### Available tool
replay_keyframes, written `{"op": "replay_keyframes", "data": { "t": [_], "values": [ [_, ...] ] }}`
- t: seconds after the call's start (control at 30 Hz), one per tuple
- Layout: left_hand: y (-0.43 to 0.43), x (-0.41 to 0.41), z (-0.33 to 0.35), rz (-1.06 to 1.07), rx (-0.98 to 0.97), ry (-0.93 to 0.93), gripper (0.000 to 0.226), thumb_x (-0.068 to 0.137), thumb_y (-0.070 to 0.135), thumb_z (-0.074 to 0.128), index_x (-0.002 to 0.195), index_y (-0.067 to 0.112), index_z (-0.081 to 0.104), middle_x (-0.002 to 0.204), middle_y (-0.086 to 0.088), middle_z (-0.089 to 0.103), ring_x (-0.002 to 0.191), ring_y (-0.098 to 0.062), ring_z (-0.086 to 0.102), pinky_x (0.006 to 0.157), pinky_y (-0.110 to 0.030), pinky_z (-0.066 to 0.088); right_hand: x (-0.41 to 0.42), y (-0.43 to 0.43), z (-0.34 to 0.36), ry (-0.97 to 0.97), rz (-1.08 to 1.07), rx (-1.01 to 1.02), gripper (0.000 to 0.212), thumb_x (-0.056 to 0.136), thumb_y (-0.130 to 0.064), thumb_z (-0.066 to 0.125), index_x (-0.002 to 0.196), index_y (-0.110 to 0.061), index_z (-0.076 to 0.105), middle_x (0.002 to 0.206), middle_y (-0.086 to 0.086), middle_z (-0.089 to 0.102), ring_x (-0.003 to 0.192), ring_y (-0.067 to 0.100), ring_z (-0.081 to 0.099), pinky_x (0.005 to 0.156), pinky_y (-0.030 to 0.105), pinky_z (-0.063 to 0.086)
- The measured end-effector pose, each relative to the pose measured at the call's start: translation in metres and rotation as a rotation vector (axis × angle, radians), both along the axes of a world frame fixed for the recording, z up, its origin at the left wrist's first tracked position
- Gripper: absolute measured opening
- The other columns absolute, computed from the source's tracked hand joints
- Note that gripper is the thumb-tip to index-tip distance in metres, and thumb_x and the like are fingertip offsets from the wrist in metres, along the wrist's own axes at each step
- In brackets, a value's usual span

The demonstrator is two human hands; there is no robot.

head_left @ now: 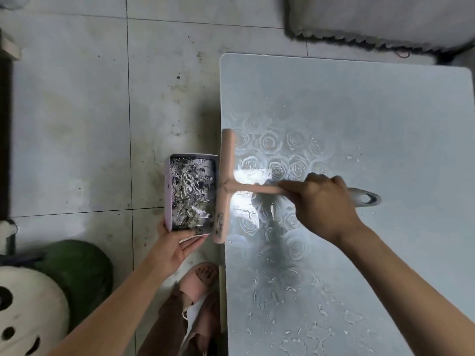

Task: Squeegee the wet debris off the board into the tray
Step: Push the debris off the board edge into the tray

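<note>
A pale blue board (372,119) with a rose pattern fills the right side, wet with droplets along its near part. My right hand (323,204) grips the handle of a pink squeegee (226,183), whose blade lies along the board's left edge. Right beside that edge, below board level, is a lilac tray (167,199) full of dark wet debris. My left hand (177,247) holds the tray from its near end, fingers under it.
A dirty tiled floor (77,124) lies to the left. A green and cream stool or cushion (51,291) sits at the lower left. My foot in a pink slipper (198,278) stands by the board's edge. A grey mat (372,24) lies at the top right.
</note>
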State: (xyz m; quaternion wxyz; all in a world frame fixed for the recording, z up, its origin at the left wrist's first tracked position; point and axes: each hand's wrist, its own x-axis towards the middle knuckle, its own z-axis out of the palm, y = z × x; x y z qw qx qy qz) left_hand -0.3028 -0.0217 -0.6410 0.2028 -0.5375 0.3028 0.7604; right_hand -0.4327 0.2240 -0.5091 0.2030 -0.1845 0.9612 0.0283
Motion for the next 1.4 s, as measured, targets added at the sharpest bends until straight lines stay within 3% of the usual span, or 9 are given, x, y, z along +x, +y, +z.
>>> {"op": "replay_keyframes", "data": {
  "t": [0.17,0.37,0.57,0.73,0.93,1.03,1.13,1.33,1.4],
  "values": [
    [0.000,0.001,-0.003,0.001,-0.005,0.002,0.076,0.083,-0.022,0.047,0.137,0.030,0.031,0.092,-0.022,0.071,0.076,-0.039,0.071,0.060,-0.038,0.060,-0.002,0.031,0.025,0.050,-0.130,0.053,0.024,0.096,-0.032,0.050,0.111,-0.042,0.065,0.074,0.000,0.051,0.085,0.030,0.060,0.071,0.034,0.026],
    [-0.001,0.003,-0.006,0.002,-0.005,0.008,0.074,0.083,-0.022,0.046,0.134,0.031,0.033,0.105,-0.024,0.067,0.077,-0.038,0.071,0.060,-0.037,0.059,0.001,-0.022,0.003,-0.060,-0.085,0.079,0.035,0.095,-0.026,0.044,0.122,-0.046,0.055,0.096,0.003,0.058,0.096,0.025,0.056,0.084,0.035,0.031],
    [-0.007,0.001,-0.012,0.052,0.037,0.019,0.075,0.082,-0.022,0.048,0.137,0.027,0.034,0.121,-0.026,0.060,0.084,-0.040,0.070,0.062,-0.037,0.059,-0.019,-0.030,0.025,0.072,-0.075,0.064,0.034,0.095,-0.025,0.046,0.125,-0.039,0.054,0.096,0.006,0.060,0.094,0.029,0.057,0.077,0.036,0.029],
    [-0.020,-0.003,-0.010,0.080,0.084,0.040,0.071,0.082,-0.021,0.047,0.142,0.015,0.031,0.132,-0.027,0.052,0.097,-0.044,0.066,0.065,-0.038,0.060,-0.077,-0.033,0.052,-0.247,-0.364,-0.197,0.039,0.098,-0.025,0.045,0.137,-0.023,0.043,0.111,0.010,0.062,0.102,0.029,0.058,0.077,0.032,0.041],
    [-0.033,-0.004,-0.001,0.124,0.056,0.074,0.070,0.083,-0.021,0.045,0.135,0.023,0.032,0.126,-0.029,0.054,0.082,-0.041,0.070,0.059,-0.037,0.060,-0.137,-0.075,0.029,-0.256,-0.514,-0.193,0.029,0.097,-0.021,0.044,0.121,-0.008,0.052,0.112,0.016,0.064,0.100,0.034,0.062,0.089,0.039,0.050],
    [-0.044,-0.006,0.007,0.115,0.073,0.085,0.071,0.083,-0.020,0.045,0.141,0.018,0.031,0.127,-0.029,0.055,0.083,-0.040,0.070,0.061,-0.038,0.060,-0.112,-0.073,0.019,-0.207,-0.463,-0.085,0.027,0.094,-0.013,0.044,0.119,-0.006,0.049,0.117,0.018,0.061,0.102,0.036,0.059,0.079,0.031,0.043],
    [-0.054,-0.006,0.022,0.094,0.090,0.067,0.068,0.084,-0.018,0.046,0.143,0.011,0.030,0.126,-0.029,0.056,0.084,-0.040,0.070,0.061,-0.038,0.060,-0.048,-0.055,0.017,-0.185,-0.452,-0.050,0.021,0.093,-0.005,0.041,0.114,-0.007,0.045,0.103,0.021,0.064,0.070,0.029,0.056,0.057,0.027,0.035],
    [-0.066,-0.004,0.063,0.045,0.107,0.068,0.068,0.084,-0.018,0.047,0.144,0.004,0.026,0.123,-0.032,0.056,0.079,-0.040,0.071,0.057,-0.035,0.060,0.057,-0.030,0.047,-0.318,-0.464,0.112,0.029,0.093,-0.005,0.041,0.121,-0.009,0.043,0.096,0.012,0.065,0.064,0.022,0.050,0.047,0.021,0.028],
    [-0.068,-0.004,0.084,0.020,0.113,0.061,0.067,0.084,-0.017,0.046,0.145,0.002,0.025,0.123,-0.032,0.056,0.074,-0.038,0.071,0.055,-0.033,0.059,0.055,-0.033,0.063,-0.356,-0.427,0.154,0.033,0.091,-0.006,0.041,0.124,-0.009,0.046,0.103,0.014,0.065,0.079,0.028,0.059,0.058,0.027,0.039]
  ]
}}
